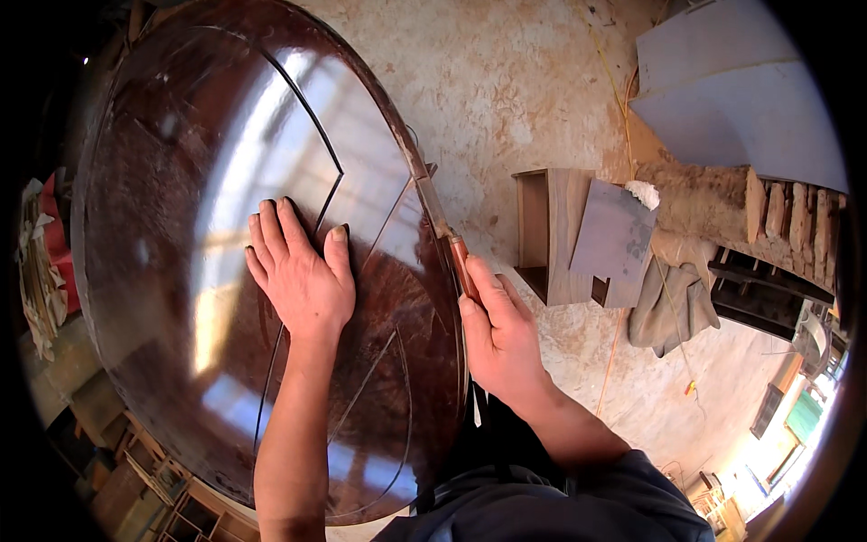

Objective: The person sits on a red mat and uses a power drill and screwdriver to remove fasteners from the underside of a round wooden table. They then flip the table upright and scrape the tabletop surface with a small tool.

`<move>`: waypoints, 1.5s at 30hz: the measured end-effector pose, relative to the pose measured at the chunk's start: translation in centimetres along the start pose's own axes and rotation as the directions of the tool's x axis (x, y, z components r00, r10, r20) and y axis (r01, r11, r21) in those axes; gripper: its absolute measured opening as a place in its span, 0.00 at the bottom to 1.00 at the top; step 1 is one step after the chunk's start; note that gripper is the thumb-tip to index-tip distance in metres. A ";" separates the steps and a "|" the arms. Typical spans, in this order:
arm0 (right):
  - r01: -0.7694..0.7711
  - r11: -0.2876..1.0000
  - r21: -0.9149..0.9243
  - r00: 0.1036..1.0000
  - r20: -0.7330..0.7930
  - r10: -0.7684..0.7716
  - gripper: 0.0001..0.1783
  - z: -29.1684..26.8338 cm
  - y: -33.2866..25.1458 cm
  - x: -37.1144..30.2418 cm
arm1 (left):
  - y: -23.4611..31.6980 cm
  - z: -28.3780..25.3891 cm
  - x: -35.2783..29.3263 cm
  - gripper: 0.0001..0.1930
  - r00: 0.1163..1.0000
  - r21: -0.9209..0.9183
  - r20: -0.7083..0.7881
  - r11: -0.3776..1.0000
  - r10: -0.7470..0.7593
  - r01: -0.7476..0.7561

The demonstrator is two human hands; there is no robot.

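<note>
A large round tabletop of glossy dark red-brown wood (163,298) fills the left and middle, with dark inlaid lines and window light reflected on it. My left hand (307,275) lies flat on its surface, fingers stretched and thumb apart, holding nothing. At the right rim my right hand (498,325) is wrapped round the reddish wooden handle of a chisel (431,203). Its flat metal blade points away from me along the table's edge and appears to touch it; the exact contact of the tip is hard to make out.
Right of the table stands a small wooden cabinet (533,221) with a grey board (614,226) leaning on it. A grey-brown cloth (673,307) lies on the worn floor beside a dark slatted piece (768,289). Large bluish-grey panels (741,108) are at upper right, wooden frames (194,515) at lower left.
</note>
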State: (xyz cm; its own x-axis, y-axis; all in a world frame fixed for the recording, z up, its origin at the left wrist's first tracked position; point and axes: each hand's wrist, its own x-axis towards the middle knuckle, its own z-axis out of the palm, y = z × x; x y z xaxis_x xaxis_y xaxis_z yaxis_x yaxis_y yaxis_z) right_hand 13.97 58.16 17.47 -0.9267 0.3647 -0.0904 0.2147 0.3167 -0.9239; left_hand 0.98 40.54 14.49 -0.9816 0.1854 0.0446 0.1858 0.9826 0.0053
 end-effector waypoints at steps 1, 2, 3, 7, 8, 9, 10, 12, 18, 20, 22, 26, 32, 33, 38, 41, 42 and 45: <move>0.028 1.000 -0.014 0.999 -0.014 -0.028 0.26 0.1 -0.3 0.6 | 0.0 -0.1 0.1 0.36 1.000 0.014 -0.003 1.000 0.005 -0.005; 0.055 0.998 -0.027 0.998 -0.026 -0.056 0.26 0.3 -0.5 1.1 | 0.1 -0.2 -0.1 0.35 1.000 0.029 -0.004 1.000 0.008 -0.008; 0.069 0.996 -0.062 0.997 -0.031 -0.071 0.26 0.6 -0.3 2.5 | 0.2 -0.1 0.0 0.35 1.000 0.028 -0.005 1.000 0.009 -0.009; 0.164 0.986 -0.028 0.974 -0.152 -0.167 0.24 0.6 -0.1 6.6 | 0.2 0.0 0.1 0.37 1.000 0.006 0.000 1.000 0.000 0.000; 0.200 0.980 0.020 0.960 -0.205 -0.192 0.24 0.1 -0.1 6.6 | 0.1 0.0 0.1 0.37 1.000 -0.006 0.007 1.000 -0.009 0.009; 0.236 0.972 0.011 0.938 -0.265 -0.225 0.23 -0.1 0.7 6.0 | 0.0 0.1 0.0 0.37 1.000 -0.003 0.001 1.000 -0.005 0.005; 0.190 0.981 0.048 0.954 -0.245 -0.172 0.23 -0.4 0.9 5.2 | -0.1 0.1 0.1 0.37 1.000 -0.001 -0.004 1.000 -0.001 0.001; 0.136 0.989 0.057 0.973 -0.195 -0.122 0.23 -0.6 1.3 3.7 | 0.0 0.2 0.0 0.37 1.000 0.006 -0.010 1.000 0.001 -0.001; 0.059 0.998 0.026 0.996 -0.074 -0.057 0.27 0.3 0.8 2.2 | 0.0 0.1 -0.1 0.36 1.000 0.043 -0.011 0.999 0.014 -0.014; 0.039 0.999 0.030 0.998 -0.045 -0.038 0.28 0.6 1.0 1.8 | -0.1 0.2 -0.1 0.36 1.000 0.045 -0.020 0.999 0.017 -0.016; 0.018 1.000 0.021 0.999 -0.028 -0.017 0.28 0.7 1.0 1.1 | 0.1 0.1 0.0 0.36 1.000 0.040 -0.022 0.999 0.019 -0.018; 0.015 1.000 -0.009 1.000 -0.020 -0.015 0.28 0.9 0.3 2.0 | 0.0 0.1 -0.1 0.36 0.999 0.037 -0.029 0.999 0.023 -0.022; 0.049 0.998 -0.040 0.999 -0.004 -0.049 0.28 1.8 0.9 3.4 | 0.0 0.3 -0.2 0.37 1.000 0.016 -0.003 1.000 0.004 -0.004; 0.041 0.999 -0.030 0.999 0.001 -0.041 0.28 1.6 0.9 3.1 | 0.0 0.3 -0.1 0.37 1.000 0.014 -0.007 1.000 0.002 -0.002; 0.052 0.998 -0.043 0.999 -0.006 -0.052 0.26 2.1 0.1 6.9 | 0.2 0.1 -0.1 0.35 1.000 0.043 -0.025 0.999 0.016 -0.015; 0.081 0.993 0.089 0.985 -0.158 -0.066 0.25 1.8 0.7 7.3 | 0.1 0.2 0.0 0.35 1.000 0.040 -0.024 0.999 0.016 -0.015; -0.013 0.990 0.143 0.989 -0.146 0.035 0.25 0.6 0.5 6.4 | 0.0 0.2 -0.1 0.36 1.000 0.033 -0.016 0.999 0.009 -0.009; -0.210 0.779 0.590 0.971 0.033 0.236 0.23 -1.5 1.7 4.1 | -0.2 0.2 -0.1 0.37 1.000 0.019 -0.001 1.000 -0.005 0.005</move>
State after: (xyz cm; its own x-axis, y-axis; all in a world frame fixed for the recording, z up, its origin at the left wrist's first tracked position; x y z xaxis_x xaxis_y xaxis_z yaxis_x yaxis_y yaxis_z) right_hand 10.97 61.55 16.07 -0.8593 0.4003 -0.3183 0.1796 -0.3466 -0.9207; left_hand 1.06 40.37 14.33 -0.9825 0.1804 0.0459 0.1800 0.9836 -0.0136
